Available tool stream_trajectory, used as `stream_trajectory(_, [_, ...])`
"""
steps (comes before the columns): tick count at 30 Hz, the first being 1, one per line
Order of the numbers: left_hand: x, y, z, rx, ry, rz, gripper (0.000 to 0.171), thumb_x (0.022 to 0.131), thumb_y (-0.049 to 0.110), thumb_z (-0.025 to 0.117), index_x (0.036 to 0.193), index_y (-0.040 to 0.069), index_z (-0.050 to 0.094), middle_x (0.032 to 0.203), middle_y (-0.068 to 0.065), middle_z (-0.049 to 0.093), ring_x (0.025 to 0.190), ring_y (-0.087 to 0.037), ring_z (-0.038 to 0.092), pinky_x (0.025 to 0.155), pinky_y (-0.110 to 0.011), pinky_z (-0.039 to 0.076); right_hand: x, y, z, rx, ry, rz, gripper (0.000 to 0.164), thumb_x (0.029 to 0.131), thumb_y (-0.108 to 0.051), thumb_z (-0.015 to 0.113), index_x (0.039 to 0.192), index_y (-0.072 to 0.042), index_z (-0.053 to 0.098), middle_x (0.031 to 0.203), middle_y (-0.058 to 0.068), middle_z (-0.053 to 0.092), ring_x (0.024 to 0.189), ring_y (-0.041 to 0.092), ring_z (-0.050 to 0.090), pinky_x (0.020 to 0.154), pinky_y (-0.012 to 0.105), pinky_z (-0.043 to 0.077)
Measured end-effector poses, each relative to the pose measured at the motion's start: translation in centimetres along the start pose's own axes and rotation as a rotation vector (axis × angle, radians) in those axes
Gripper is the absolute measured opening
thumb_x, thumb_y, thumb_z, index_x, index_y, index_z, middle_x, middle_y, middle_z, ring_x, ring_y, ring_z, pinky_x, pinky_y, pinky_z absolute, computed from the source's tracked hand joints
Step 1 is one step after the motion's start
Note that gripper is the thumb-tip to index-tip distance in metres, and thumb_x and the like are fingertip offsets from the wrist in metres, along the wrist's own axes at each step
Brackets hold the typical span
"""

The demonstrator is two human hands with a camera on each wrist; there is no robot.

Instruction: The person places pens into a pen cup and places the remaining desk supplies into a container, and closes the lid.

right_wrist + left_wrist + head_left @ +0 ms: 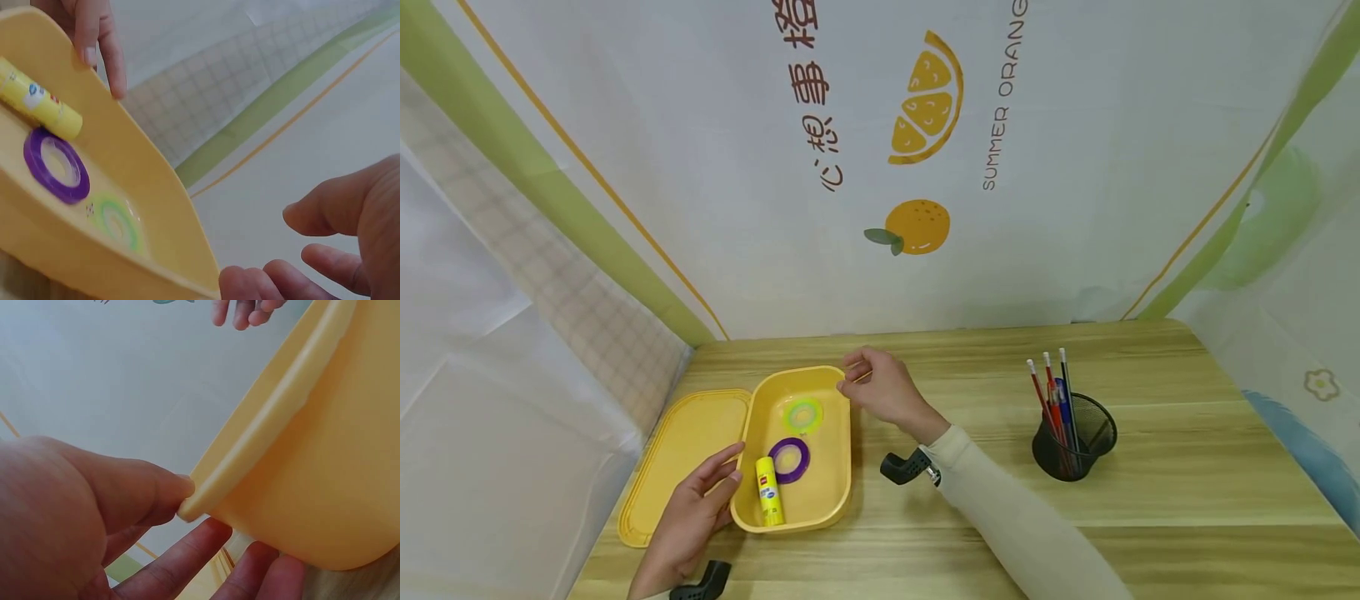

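Observation:
A yellow plastic box (829,492) stands on the table, its inside facing up. In it lie a yellow glue stick (769,490), a purple tape roll (805,457) and a lime-green tape roll (804,416). My left hand (696,510) pinches the box's near left rim, thumb (156,490) on top and fingers below. Over the far right corner hovers my right hand (887,390). In the right wrist view its thumb (331,203) stands apart from the fingers (281,281), which are right at the rim with nothing between.
A yellow lid (688,450) lies flat to the left of the box, touching or close against its side. Toward the right of the wooden table (955,517) stands a black mesh pen cup (1097,425) with several pencils and pens. A printed curtain (737,208) hangs behind.

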State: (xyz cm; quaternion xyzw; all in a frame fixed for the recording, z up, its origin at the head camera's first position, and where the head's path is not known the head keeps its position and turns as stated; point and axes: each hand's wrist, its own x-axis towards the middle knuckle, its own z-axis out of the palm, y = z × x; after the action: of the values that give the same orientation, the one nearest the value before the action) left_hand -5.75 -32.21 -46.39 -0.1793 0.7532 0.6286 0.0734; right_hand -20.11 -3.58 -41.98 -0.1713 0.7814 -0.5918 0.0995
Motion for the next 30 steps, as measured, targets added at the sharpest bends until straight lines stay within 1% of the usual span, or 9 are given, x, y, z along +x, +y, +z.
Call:
stream_trajectory(2, [-0.1,0.0,0.0,-0.001,0.003,0.002,0.053,0.113,0.015,0.052,0.164,0.017,0.040,0.159,-0.020,0.042,0.110,-0.009,0.066,0.084,-0.031,0.064,0.2,0.4,-0.5,-0.025,0.026,-0.004,0.036,0.095,-0.018,0.076,0.129,-0.008,0.068,0.109,0.009,0.071,0.091,0.017,0.071,0.075,0.038,0.065])
stream_trajectory(7, [-0.1,0.0,0.0,0.006,0.002,0.006,0.053,0.113,0.016,0.052,0.164,0.017,0.040,0.160,-0.021,0.041,0.111,-0.008,0.066,0.085,-0.031,0.063,0.7,1.1,-1.5,-0.066,0.082,0.007,0.034,0.092,-0.015,0.076,0.125,-0.009,0.069,0.108,0.009,0.073,0.086,0.019,0.072,0.072,0.031,0.062])
stream_trajectory(10, [-0.1,0.0,0.0,0.009,0.003,0.006,0.053,0.113,0.017,0.052,0.164,0.017,0.040,0.160,-0.021,0.040,0.112,-0.008,0.065,0.085,-0.031,0.063,1.1,1.8,-2.0,-0.100,0.108,0.019,0.035,0.092,-0.017,0.077,0.125,-0.011,0.070,0.109,0.007,0.074,0.091,0.020,0.072,0.075,0.032,0.061])
stream_trajectory(14, [-0.1,0.0,0.1,0.013,0.007,0.003,0.053,0.113,0.016,0.052,0.164,0.017,0.040,0.160,-0.021,0.041,0.111,-0.008,0.065,0.084,-0.031,0.063,1.8,3.0,-2.6,-0.152,0.146,0.041,0.036,0.092,-0.021,0.079,0.126,-0.013,0.071,0.111,0.005,0.074,0.101,0.021,0.070,0.082,0.036,0.060])
stream_trajectory(18, [-0.1,0.0,0.1,0.024,0.009,0.001,0.053,0.113,0.017,0.052,0.164,0.018,0.040,0.160,-0.021,0.041,0.112,-0.007,0.064,0.084,-0.030,0.063,2.2,4.1,-3.1,-0.172,0.168,0.069,0.040,0.093,-0.023,0.080,0.130,-0.010,0.070,0.117,0.011,0.073,0.106,0.026,0.068,0.088,0.042,0.060])
stream_trajectory(21, [-0.1,0.0,0.1,0.025,0.010,0.000,0.053,0.113,0.017,0.052,0.164,0.018,0.040,0.160,-0.021,0.041,0.112,-0.007,0.063,0.084,-0.030,0.063,2.5,4.7,-3.3,-0.180,0.177,0.077,0.044,0.093,-0.024,0.081,0.131,-0.005,0.069,0.121,0.016,0.072,0.109,0.028,0.067,0.088,0.042,0.061])
stream_trajectory(23, [0.0,0.0,0.0,0.019,0.011,-0.002,0.053,0.113,0.017,0.052,0.164,0.018,0.040,0.160,-0.021,0.041,0.112,-0.007,0.064,0.085,-0.031,0.063,2.6,5.0,-3.4,-0.180,0.181,0.085,0.044,0.093,-0.023,0.081,0.131,-0.004,0.070,0.122,0.017,0.072,0.110,0.029,0.067,0.088,0.042,0.061])
stream_trajectory(27, [0.0,0.1,0.0,0.014,0.011,-0.008,0.053,0.113,0.016,0.052,0.164,0.018,0.040,0.160,-0.021,0.041,0.113,-0.008,0.064,0.084,-0.031,0.064,2.7,5.6,-3.5,-0.186,0.192,0.103,0.042,0.092,-0.019,0.081,0.129,-0.002,0.071,0.119,0.015,0.073,0.110,0.030,0.067,0.088,0.041,0.061])
stream_trajectory(30, [0.0,0.1,0.1,0.012,0.010,-0.014,0.053,0.113,0.016,0.052,0.164,0.018,0.040,0.160,-0.020,0.040,0.112,-0.006,0.064,0.083,-0.030,0.063,2.8,6.2,-3.4,-0.194,0.194,0.114,0.042,0.091,-0.018,0.082,0.128,-0.002,0.071,0.118,0.014,0.073,0.109,0.029,0.067,0.085,0.038,0.061])
